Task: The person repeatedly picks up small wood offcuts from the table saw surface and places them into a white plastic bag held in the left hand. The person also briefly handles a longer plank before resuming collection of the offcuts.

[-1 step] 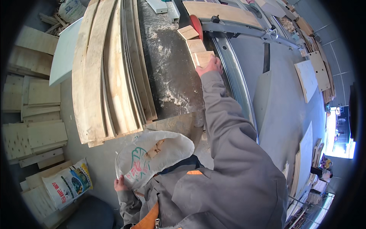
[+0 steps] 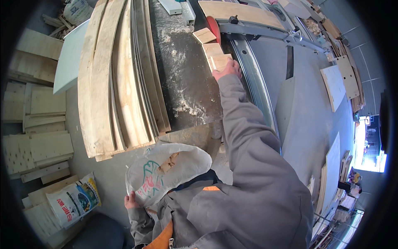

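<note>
Right hand at a row of wooden blocks
It clamps the nearest block — at least two more beyond; the left hand grips one white sack — open, to its right.

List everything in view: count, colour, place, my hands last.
Wood blocks: at least three, tan, at the table's right edge
Table: one, black, top centre
Long strips: many, tan, left of blocks
Red part: one, red, beside far block
Metal rail: one, silver, right of blocks
White sack: one, white, below the strips
Wood scraps: several, tan, inside sack
Printed bag: one, mostly white, lower left
Boards: many, pale, left and right sides
Pale panel: one, whitish green, upper left
Left hand: one, grey-sleeved, at the sack's edge
Right hand: one, grey-sleeved, on the nearest block
</note>
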`<state>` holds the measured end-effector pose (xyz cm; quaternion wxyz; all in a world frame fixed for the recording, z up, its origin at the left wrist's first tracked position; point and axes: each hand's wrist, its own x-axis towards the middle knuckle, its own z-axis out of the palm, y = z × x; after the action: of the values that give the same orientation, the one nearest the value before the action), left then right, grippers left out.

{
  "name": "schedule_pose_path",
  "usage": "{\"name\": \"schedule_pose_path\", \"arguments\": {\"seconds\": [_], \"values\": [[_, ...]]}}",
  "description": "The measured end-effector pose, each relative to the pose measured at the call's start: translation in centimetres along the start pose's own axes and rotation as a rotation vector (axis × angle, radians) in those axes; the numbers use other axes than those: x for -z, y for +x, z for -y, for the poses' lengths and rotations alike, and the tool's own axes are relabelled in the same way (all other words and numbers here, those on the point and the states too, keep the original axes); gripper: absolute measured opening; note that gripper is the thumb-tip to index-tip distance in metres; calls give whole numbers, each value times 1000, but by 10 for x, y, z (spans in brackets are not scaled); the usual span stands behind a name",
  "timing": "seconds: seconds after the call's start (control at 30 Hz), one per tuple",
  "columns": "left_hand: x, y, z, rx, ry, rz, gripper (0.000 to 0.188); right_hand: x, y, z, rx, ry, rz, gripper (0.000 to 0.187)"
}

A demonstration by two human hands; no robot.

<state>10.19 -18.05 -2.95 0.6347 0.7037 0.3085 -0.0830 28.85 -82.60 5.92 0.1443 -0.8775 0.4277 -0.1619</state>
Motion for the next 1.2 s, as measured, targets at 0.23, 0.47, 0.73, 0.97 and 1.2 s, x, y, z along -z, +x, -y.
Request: {"name": "schedule_pose_path", "arguments": {"seconds": [0.23,0.47,0.73,0.97,1.2], "values": [[-28,-12,-19,44,-12,8,24,-22,21,14,-101,-30,117,94],[-18,-14,-28,52,83,17,28,-7,-63,0,147,57,127,90],[-3,-19,-15,55,-224,99,17,28,-330,41,476,608,938,97],[28,-15,-1,-116,49,99,24,-2,-397,57,550,518,980,106],[58,-13,18,-38,-122,50,19,1,-341,9,240,661,750,53]]}}
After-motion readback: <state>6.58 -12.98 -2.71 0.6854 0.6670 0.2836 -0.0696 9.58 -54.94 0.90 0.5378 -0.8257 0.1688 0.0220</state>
